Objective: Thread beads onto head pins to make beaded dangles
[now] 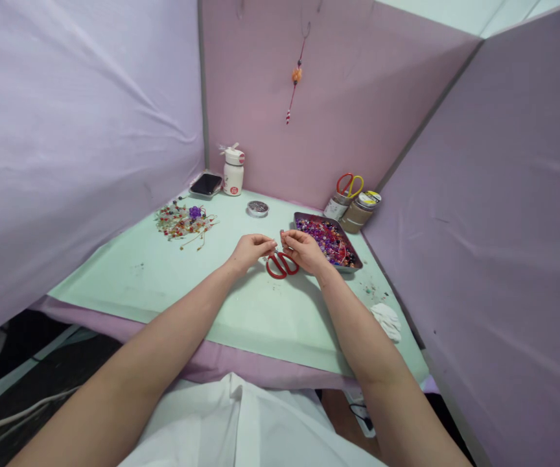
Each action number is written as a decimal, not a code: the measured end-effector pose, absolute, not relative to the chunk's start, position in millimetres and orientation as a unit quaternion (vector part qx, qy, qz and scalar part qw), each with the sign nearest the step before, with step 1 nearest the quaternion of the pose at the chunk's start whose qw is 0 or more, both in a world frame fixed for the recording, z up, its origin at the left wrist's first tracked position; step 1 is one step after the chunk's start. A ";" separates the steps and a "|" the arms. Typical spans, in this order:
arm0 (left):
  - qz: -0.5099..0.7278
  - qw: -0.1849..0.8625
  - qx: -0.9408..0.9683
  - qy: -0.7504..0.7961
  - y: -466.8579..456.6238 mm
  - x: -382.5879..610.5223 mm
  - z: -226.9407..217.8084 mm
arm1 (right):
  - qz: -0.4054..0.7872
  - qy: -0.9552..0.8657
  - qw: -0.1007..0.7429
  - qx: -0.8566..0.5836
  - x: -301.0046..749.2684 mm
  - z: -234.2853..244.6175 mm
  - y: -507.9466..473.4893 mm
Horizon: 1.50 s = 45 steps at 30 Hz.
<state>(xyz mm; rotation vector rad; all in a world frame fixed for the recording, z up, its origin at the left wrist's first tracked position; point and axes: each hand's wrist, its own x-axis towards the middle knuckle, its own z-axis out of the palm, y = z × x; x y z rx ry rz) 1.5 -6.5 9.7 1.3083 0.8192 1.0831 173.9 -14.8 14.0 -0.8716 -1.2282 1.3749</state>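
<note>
My left hand (251, 250) and my right hand (304, 250) meet over the middle of the pale green table (163, 272), fingertips pinched close together. Whatever they pinch is too small to make out. Red-handled scissors (281, 264) lie on the table just below and between the hands, partly under my right hand. A metal tray of purple and red beads (328, 240) sits right beside my right hand.
A pile of beaded pins (183, 222) lies at the left. At the back stand a phone (206, 184), a white bottle (233, 171) and a small round tin (258, 208). Two jars (355, 207), one holding scissors, stand back right. White cloth (387, 319) lies near the right edge. Purple partitions enclose the table.
</note>
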 end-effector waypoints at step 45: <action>0.490 0.583 0.547 0.347 -6.9 3.3 10.5 | 0.425 -0.599 0.504 -0.455 168.1 16.2 -16.8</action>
